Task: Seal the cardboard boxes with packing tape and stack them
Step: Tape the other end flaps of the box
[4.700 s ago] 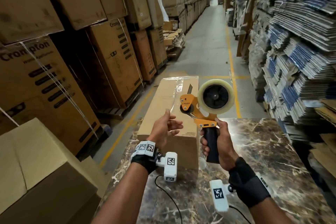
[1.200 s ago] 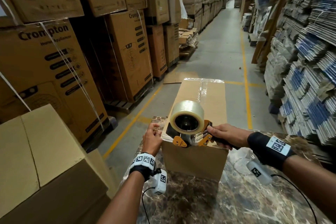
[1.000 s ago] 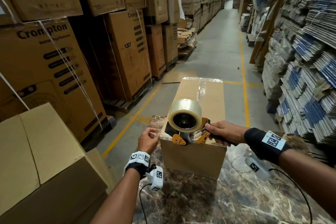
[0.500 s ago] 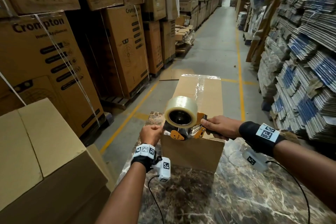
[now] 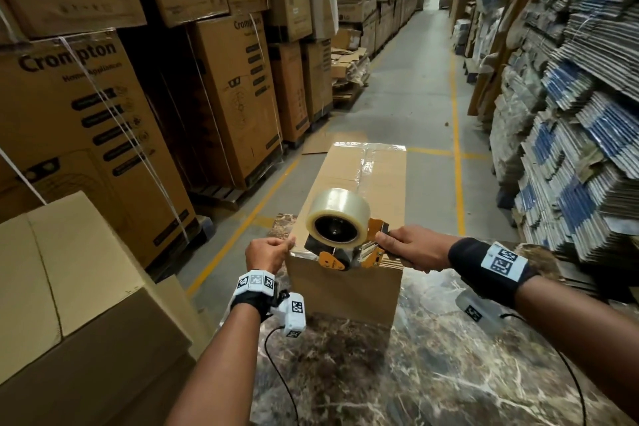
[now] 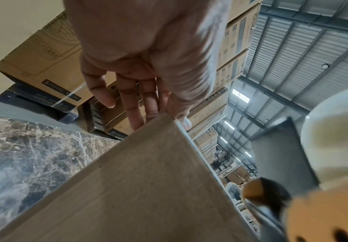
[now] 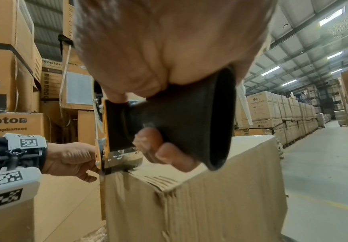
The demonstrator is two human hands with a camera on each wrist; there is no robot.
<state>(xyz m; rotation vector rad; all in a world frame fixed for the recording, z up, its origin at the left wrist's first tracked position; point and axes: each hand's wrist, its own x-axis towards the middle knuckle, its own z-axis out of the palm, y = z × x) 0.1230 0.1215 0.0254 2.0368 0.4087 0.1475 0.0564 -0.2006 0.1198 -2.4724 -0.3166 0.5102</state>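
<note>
The cardboard box (image 5: 349, 204) on the table (image 5: 432, 367) already carries clear tape along its top and far edge. The near edge looks unfinished, and stacking remains. The right hand (image 5: 413, 247) wraps the handle of the tape dispenser (image 5: 340, 239), set on the near top edge. Left of it, the left hand (image 5: 268, 254) pinches the box's near corner, fingers curled.
</note>
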